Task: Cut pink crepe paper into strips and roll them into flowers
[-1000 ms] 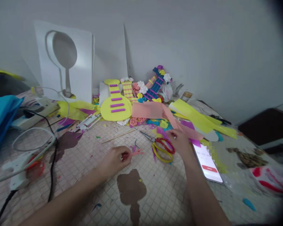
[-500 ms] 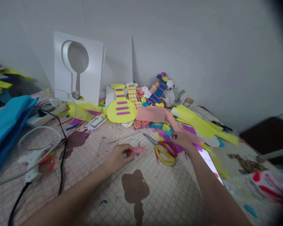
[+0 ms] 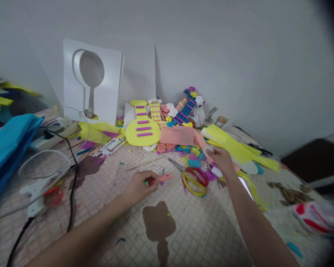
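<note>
My left hand (image 3: 143, 185) is closed in a pinch on a small coral-pink paper piece (image 3: 165, 177), whose split ends point right. Over the paper scraps, the fingers of my right hand (image 3: 221, 158) close on a small white roundish object (image 3: 208, 150); its kind is not clear. Below that hand lies another white rounded piece (image 3: 217, 171). Between my hands rest the scissors (image 3: 193, 180), with one red and one yellow handle. A thin wooden stick (image 3: 146, 162) lies behind my left hand. Coral crepe paper (image 3: 178, 135) stretches along behind my right hand.
A yellow guitar-shaped cutout (image 3: 143, 133) with purple strips leans at the back. White boards (image 3: 111, 85) stand against the wall. Left are cables, a white glue gun (image 3: 37, 194) and blue paper (image 3: 11, 152). A phone (image 3: 245, 187) and yellow sheets (image 3: 231, 142) lie right.
My right hand has lifted slightly up and back from the purple scraps, now with a white object in its fingers. A second white piece has come into view below. My left hand stays put.
</note>
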Tool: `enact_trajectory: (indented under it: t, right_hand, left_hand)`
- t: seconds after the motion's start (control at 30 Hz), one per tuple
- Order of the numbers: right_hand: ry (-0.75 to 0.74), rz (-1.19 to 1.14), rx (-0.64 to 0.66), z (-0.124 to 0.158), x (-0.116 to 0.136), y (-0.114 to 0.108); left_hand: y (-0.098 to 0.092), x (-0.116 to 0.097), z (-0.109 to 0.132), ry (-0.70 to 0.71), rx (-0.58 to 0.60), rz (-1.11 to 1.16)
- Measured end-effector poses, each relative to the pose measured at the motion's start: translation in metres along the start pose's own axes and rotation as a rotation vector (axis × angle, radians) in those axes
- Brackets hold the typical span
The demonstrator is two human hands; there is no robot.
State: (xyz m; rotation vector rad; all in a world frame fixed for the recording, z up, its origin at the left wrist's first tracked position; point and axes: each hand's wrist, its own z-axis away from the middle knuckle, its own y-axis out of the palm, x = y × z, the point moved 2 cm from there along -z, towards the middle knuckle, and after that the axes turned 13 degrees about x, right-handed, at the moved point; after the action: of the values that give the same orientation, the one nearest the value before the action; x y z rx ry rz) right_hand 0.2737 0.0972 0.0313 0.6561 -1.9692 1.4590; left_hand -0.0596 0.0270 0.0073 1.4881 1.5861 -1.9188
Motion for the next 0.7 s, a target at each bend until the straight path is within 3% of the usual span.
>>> enact_trajectory:
  t: [0.13, 0.3, 0.43, 0.53, 0.6, 0.7]
  right_hand:
    - [-0.020, -0.120, -0.023, 0.001, 0.014, 0.001]
    - [-0.076, -0.337, 0.064, 0.016, 0.050, 0.024]
    - [-0.104, -0.473, 0.214, 0.040, 0.086, 0.054]
    - [-0.134, -0.594, 0.419, 0.064, 0.108, 0.076]
    - [-0.141, -0.662, 0.526, 0.079, 0.117, 0.086]
    - [-0.134, -0.731, 0.585, 0.094, 0.121, 0.090]
  left_hand:
    - [-0.001, -0.003, -0.001, -0.009, 0.011, 0.068]
    - [-0.002, -0.006, -0.001, 0.034, 0.063, 0.269]
    - [-0.007, -0.010, 0.000, 0.114, 0.064, 0.543]
    - [-0.009, -0.014, 0.001, 0.104, 0.086, 0.606]
    - [-0.008, -0.016, 0.002, 0.092, 0.082, 0.642]
    - [-0.005, -0.015, 0.003, 0.075, 0.035, 0.723]
